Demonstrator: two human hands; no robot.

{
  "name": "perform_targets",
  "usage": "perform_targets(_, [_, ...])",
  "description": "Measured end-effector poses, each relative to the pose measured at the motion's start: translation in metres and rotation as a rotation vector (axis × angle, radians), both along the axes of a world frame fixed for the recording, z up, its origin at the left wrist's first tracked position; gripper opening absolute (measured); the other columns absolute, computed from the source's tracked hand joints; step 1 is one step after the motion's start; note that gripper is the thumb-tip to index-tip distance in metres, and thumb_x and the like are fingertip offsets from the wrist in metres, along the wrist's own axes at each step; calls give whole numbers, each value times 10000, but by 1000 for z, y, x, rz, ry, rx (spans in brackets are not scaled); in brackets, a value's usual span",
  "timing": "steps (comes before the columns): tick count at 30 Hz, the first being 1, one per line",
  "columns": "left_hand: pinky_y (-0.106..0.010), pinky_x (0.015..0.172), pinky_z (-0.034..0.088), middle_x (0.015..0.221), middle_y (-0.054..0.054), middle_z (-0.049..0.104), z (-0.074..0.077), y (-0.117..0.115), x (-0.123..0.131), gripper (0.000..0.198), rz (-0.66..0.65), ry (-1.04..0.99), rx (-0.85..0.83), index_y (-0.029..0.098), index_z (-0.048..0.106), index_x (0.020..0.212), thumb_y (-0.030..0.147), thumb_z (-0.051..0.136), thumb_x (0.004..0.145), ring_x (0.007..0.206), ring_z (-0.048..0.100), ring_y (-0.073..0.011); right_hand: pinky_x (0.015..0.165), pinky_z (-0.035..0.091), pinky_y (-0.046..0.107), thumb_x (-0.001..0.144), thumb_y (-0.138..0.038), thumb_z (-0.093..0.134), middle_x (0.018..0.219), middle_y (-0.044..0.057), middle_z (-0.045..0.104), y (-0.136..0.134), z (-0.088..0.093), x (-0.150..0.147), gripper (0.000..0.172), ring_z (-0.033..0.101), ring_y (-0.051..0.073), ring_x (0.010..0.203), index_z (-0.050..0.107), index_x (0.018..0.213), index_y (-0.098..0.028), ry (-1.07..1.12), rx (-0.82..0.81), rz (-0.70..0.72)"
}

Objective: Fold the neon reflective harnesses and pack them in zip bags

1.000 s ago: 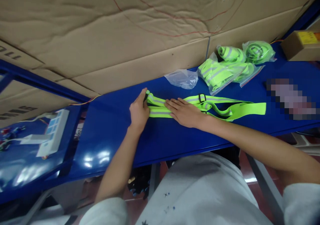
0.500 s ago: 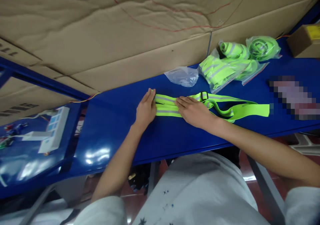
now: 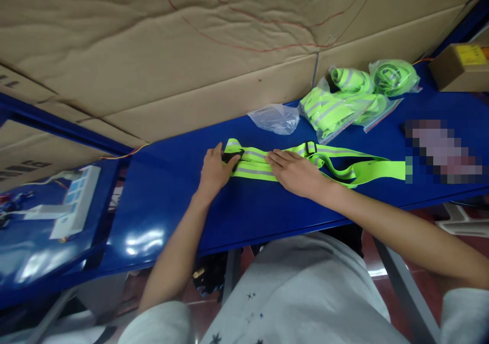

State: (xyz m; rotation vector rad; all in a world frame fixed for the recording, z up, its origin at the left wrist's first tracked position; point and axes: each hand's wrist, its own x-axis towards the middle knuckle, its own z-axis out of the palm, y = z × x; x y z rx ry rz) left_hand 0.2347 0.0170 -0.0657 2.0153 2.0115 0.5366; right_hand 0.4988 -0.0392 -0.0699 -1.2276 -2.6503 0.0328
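Note:
A neon-yellow reflective strap point(image 3: 257, 170) with a grey stripe lies folded in parallel layers on the blue table. At its left end, my left hand point(image 3: 214, 171) pinches a black buckle point(image 3: 234, 156) between thumb and fingers; part of the buckle is hidden. My right hand point(image 3: 292, 171) rests flat across the middle of the strap, fingers stretched out and pressing down on the layers. Just beyond those fingers a black slider point(image 3: 310, 148) sits on the strap. To the right, loose lengths loop and trail off toward a broad flat end point(image 3: 389, 169).
Behind the strap lie a clear plastic bag point(image 3: 275, 119) and several bagged neon straps point(image 3: 332, 110). A small cardboard box point(image 3: 460, 69) stands at the back right, near a blurred-out object point(image 3: 443, 148). Large cardboard sheets point(image 3: 214, 89) line the back. A white power strip point(image 3: 76, 201) lies left.
My left hand has shifted slightly left and down from the strap's end, and the black buckle now shows in its fingers. My right hand stays pressed on the strap.

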Motion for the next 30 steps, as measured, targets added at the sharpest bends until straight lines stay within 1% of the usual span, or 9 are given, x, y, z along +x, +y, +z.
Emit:
perform_targets(3, [-451, 1056, 502, 1243, -161, 696, 9, -1, 4, 571, -55, -44, -44, 132, 632, 1332, 443, 710, 859, 1170, 644, -311, 1200, 390, 494, 1090, -348, 381, 1553, 199, 507, -4, 1, 7, 543, 467, 342, 1464, 502, 1516, -35, -4, 21, 7])
perform_targets(5, [-413, 994, 528, 1176, -125, 732, 17, -1, 2, 477, -55, -64, -51, 147, 664, 1263, 383, 718, 851, 1071, 680, -280, 1198, 360, 533, 1078, -493, 395, 1559, 208, 499, -9, 3, 15, 633, 469, 370, 1453, 481, 1537, -66, -29, 42, -38])
perform_targets(7, [-398, 957, 533, 1145, -110, 746, 23, 0, -3, 459, -17, -55, -39, 161, 670, 1252, 345, 735, 836, 1034, 691, -276, 1177, 344, 573, 1061, -558, 402, 1569, 228, 477, -18, 6, 25, 681, 459, 398, 1452, 449, 1563, -100, -65, 63, -104])
perform_targets(11, [-397, 910, 537, 1090, -95, 749, 25, -1, -13, 491, 14, -26, -50, 183, 656, 1280, 358, 741, 829, 1002, 695, -287, 1104, 392, 550, 1076, -549, 345, 1593, 225, 447, -36, 13, 39, 671, 436, 393, 1462, 400, 1588, -120, -126, 87, -203])
perform_targets(16, [-406, 886, 541, 1053, -89, 744, 22, 0, -21, 515, 37, 9, -73, 208, 632, 1311, 370, 726, 831, 988, 699, -302, 972, 470, 483, 1030, -644, 385, 1514, 235, 536, -47, 18, 61, 802, 584, 384, 1273, 328, 1617, -101, -144, 94, -319])
perform_targets(19, [-418, 899, 539, 1067, -92, 742, 23, 3, -28, 518, 90, 41, -80, 229, 620, 1323, 369, 717, 834, 1010, 699, -312, 958, 473, 470, 1047, -572, 403, 1435, 196, 610, -49, 19, 91, 676, 623, 356, 1195, 438, 1561, -136, -189, 57, -331])
perform_targets(22, [-412, 902, 535, 1076, -98, 738, 25, 6, -34, 496, 88, 38, -102, 224, 635, 1297, 373, 720, 832, 1012, 695, -306, 938, 478, 461, 1062, -438, 407, 1457, 142, 596, -51, 21, 123, 505, 633, 323, 1188, 542, 1491, -207, -234, -9, -308])
perform_targets(27, [-368, 862, 528, 1067, -82, 739, 24, 9, -38, 471, 44, 1, -122, 221, 654, 1255, 368, 727, 814, 976, 688, -279, 919, 487, 452, 1036, -593, 400, 1530, 85, 552, -61, 31, 149, 582, 607, 305, 1256, 517, 1528, -305, -217, -150, -276])
perform_targets(30, [-344, 825, 525, 1044, -75, 742, 21, 11, -43, 464, 41, -27, -134, 218, 671, 1230, 380, 735, 799, 951, 686, -267, 939, 481, 470, 1077, -554, 265, 1518, 48, 580, -70, 34, 155, 561, 587, 298, 1301, 572, 1486, -322, -222, -160, -370])
